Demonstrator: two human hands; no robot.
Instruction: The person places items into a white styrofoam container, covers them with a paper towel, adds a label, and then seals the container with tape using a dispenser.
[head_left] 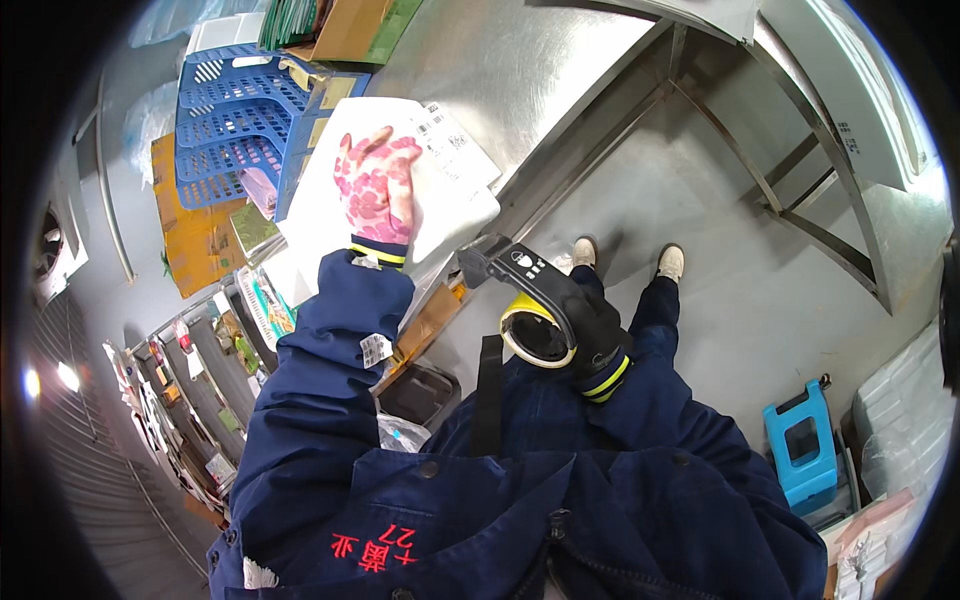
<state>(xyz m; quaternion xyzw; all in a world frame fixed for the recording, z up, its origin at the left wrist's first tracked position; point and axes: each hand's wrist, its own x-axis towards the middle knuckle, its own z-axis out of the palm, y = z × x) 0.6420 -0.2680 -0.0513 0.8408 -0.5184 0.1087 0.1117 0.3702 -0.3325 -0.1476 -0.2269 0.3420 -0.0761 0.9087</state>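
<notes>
My left hand (376, 190), in a pink-and-white patterned glove, lies with its fingers spread on top of a white box (455, 208), which looks like foam. A white printed label (446, 130) sits on the box just right of those fingers. Lower and to the right, my right hand (600, 335) wears a black glove. It grips a black handheld tape dispenser (540, 275) with a yellow-rimmed roll (538, 330). The dispenser's head points left toward the box, apart from it. My right fingers are partly hidden behind the dispenser.
Blue plastic baskets (235, 125) and brown cardboard (180, 225) lie left of the box. A steel table (455, 55) extends behind it. Another metal-framed table (840, 190) stands at the right, bearing a white panel (865, 100). A blue step stool (803, 450) is at the lower right.
</notes>
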